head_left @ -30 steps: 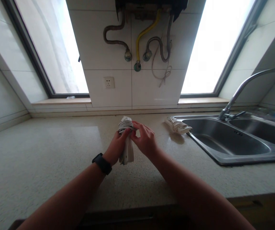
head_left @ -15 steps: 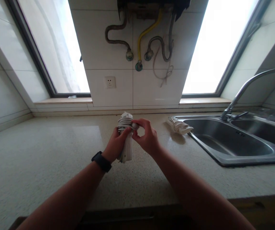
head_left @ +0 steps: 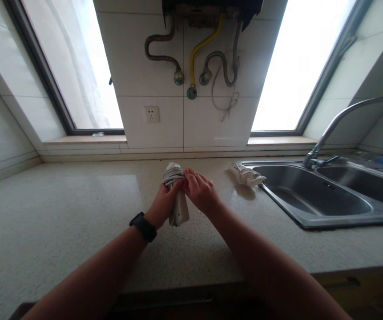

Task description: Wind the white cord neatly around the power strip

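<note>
Head view | left hand grips a long white plastic power strip over the speckled pale stone counter, likely steadying it | right hand bunches against its wound light-grey cord, pinch hidden, cannot tell | second white cord-wrapped strip lies by the steel sink, presumably out of the way
</note>
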`<state>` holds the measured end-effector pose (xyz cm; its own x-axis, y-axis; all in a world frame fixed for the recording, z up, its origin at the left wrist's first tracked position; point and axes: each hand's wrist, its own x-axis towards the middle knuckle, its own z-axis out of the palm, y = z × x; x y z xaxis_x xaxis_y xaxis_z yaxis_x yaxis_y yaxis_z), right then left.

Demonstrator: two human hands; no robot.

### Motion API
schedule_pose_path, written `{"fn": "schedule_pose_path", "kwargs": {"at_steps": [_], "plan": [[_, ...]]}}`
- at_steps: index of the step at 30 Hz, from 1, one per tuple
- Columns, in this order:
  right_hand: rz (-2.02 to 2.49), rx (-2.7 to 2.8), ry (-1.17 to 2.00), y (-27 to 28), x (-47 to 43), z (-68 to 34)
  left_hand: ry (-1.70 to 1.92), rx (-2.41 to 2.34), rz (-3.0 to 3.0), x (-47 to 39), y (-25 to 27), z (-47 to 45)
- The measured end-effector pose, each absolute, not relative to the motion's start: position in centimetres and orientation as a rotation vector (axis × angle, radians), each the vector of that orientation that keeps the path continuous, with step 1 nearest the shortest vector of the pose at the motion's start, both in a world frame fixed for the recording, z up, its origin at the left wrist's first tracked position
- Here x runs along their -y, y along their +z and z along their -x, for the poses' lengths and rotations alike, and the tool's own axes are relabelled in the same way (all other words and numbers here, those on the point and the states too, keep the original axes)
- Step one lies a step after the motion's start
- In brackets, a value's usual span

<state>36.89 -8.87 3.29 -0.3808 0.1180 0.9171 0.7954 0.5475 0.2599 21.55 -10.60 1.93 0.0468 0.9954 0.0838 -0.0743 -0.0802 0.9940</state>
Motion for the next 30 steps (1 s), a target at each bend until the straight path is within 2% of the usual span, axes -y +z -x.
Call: {"fn": "schedule_pose_path", "kwargs": {"at_steps": [7,14,16,21,30], "plan": [[0.782,1.913,-0.924,2.8,7.8,-37.5,1.077,-0.91,-0.994,11.2,2.5,-21.9],[0.802,1.904,-0.894,2.7,7.5,-37.6,1.16,-0.977,-1.141,10.3,1.8,-21.6],[0.803,1.905,-0.786,2.7,7.6,-37.7,1.182,-1.029,-1.18,10.1,1.8,-21.3],[0.648,1.885,-0.256,2.8,8.0,-37.7,1.181,-0.997,-1.246,10.5,2.2,-20.9],[0.651,1.838,-0.333,2.3,7.7,-37.5,1.118,-0.885,-1.035,11.2,3.2,-20.7]]}}
